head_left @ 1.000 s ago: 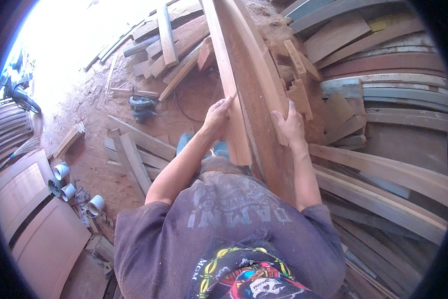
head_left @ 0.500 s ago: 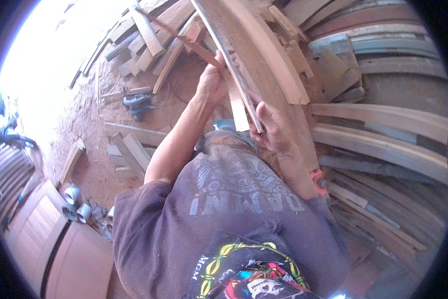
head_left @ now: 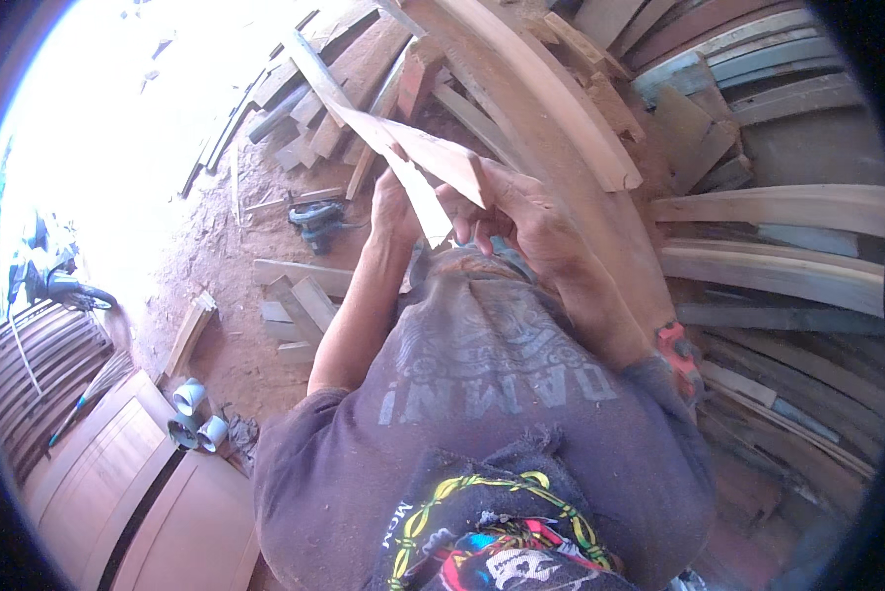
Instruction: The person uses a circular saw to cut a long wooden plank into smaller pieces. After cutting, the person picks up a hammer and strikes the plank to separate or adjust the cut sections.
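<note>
Two long, pale wooden pieces slant away to the upper left in front of my body. My left hand point(head_left: 393, 209) is closed at their left side, its fingers partly hidden behind the narrow wooden strip point(head_left: 424, 205). The wider wooden board point(head_left: 449, 167) lies just to the right, its near end against my right hand point(head_left: 536, 215). My right fingers curl under that end, and the thumb is mostly hidden by the wood. Both near ends are close to my shirt front.
A long thick plank point(head_left: 551, 89) runs beside my right arm. Stacked timber point(head_left: 778, 261) fills the right side. A blue-black power tool point(head_left: 316, 219) and wood offcuts point(head_left: 305, 300) lie on the dusty floor, left. Wooden panels point(head_left: 107, 473) and white cylinders point(head_left: 189, 397) are at lower left.
The wooden pieces have turned, so their broad faces now show. My left hand has come down nearer my body, and my right hand has risen slightly at the board's near end.
</note>
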`<state>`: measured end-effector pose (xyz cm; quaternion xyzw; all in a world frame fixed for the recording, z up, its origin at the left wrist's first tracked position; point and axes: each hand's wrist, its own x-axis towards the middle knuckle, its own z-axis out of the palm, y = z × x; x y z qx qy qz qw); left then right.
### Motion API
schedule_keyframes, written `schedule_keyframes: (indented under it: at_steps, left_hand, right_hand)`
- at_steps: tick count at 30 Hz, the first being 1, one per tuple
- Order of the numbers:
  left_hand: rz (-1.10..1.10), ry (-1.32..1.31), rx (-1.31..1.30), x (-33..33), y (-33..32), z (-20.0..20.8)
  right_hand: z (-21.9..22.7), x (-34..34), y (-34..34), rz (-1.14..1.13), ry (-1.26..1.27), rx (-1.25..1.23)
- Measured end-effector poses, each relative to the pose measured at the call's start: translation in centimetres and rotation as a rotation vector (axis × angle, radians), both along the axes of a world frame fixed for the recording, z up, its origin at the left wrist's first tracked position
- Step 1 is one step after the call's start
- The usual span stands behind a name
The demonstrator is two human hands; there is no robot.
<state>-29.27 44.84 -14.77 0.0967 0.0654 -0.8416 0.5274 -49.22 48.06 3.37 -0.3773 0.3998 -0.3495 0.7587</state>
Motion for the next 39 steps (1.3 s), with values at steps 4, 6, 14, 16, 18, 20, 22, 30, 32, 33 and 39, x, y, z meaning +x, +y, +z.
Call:
schedule_keyframes:
  at_steps: [4,6,14,16,18,20,22,30,32,33,39]
  left_hand:
    - [0.008,-0.254,0.013,0.3,2.8,-3.2]
    - [-0.017,-0.688,-0.119,1.6,3.7,-6.9]
    - [-0.017,-0.321,0.355,1.3,3.3,-1.2]
    - [0.025,-0.540,0.400,2.3,2.0,0.9]
    - [-0.027,-0.679,0.298,6.7,-0.3,-2.0]
    - [-0.143,-1.399,-0.151,12.1,-3.9,-1.1]
    - [-0.091,-2.242,-0.612,17.4,-7.6,2.1]
    - [0.292,-1.499,0.150,28.0,-6.5,3.2]
    - [0.353,-1.384,0.044,32.4,0.4,-4.6]
    - [0.167,-1.313,0.323,27.2,1.8,-7.0]
    - [-0.105,-1.116,0.642,8.3,18.1,-12.7]
  right_hand:
    - [-1.1,0.9,-0.1,0.062,0.014,-0.050]
    - [-1.9,1.5,0.3,0.060,0.030,-0.059]
    - [-4.0,1.7,1.8,0.055,0.120,-0.118]
    - [-4.7,1.8,2.4,0.069,0.195,-0.198]
    - [-4.6,1.6,3.4,0.048,0.334,-0.203]
    - [-5.6,0.6,4.5,0.033,0.435,-0.170]
    - [-7.2,-0.8,6.0,0.033,0.505,-0.096]
    - [-11.6,-14.4,3.1,-0.503,1.566,-0.980]
    - [-14.7,-18.6,0.2,-0.637,1.461,-0.952]
    - [-15.8,-21.3,0.1,-0.484,1.495,-0.716]
    - [-16.5,-22.5,1.1,-0.012,1.305,-0.227]
